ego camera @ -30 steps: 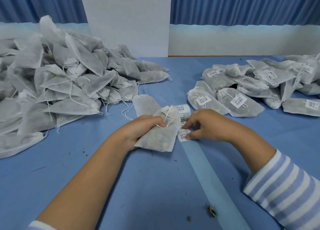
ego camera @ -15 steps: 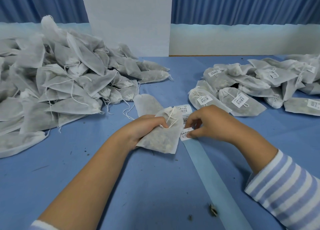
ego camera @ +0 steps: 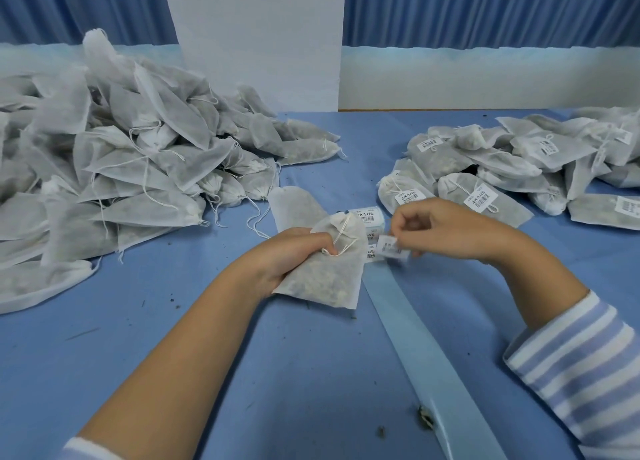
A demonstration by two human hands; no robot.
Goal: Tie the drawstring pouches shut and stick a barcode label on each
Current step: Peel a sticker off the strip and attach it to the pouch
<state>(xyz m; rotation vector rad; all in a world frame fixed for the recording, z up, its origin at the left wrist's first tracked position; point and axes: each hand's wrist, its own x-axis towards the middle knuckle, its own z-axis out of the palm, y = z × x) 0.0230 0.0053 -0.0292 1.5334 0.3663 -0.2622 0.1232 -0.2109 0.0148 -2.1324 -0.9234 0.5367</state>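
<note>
My left hand point(ego camera: 289, 257) grips a white mesh drawstring pouch point(ego camera: 327, 272) filled with dried herbs, its tied neck pointing away from me and its cord lying over my fingers. Just right of it my right hand point(ego camera: 446, 231) pinches a small white barcode label point(ego camera: 392, 247), lifted off the backing strip point(ego camera: 415, 335). A roll of labels point(ego camera: 367, 217) sits behind the pouch, partly hidden by it.
A big heap of unlabelled pouches point(ego camera: 114, 168) covers the left of the blue table point(ego camera: 242, 373). Labelled pouches point(ego camera: 512, 168) are piled at the right. One flat pouch point(ego camera: 296, 205) lies beyond my left hand. A white panel point(ego camera: 256, 40) stands at the back.
My right hand has peeled the label free of the strip and raised it slightly. The left hand keeps hold of the pouch, which has shifted little.
</note>
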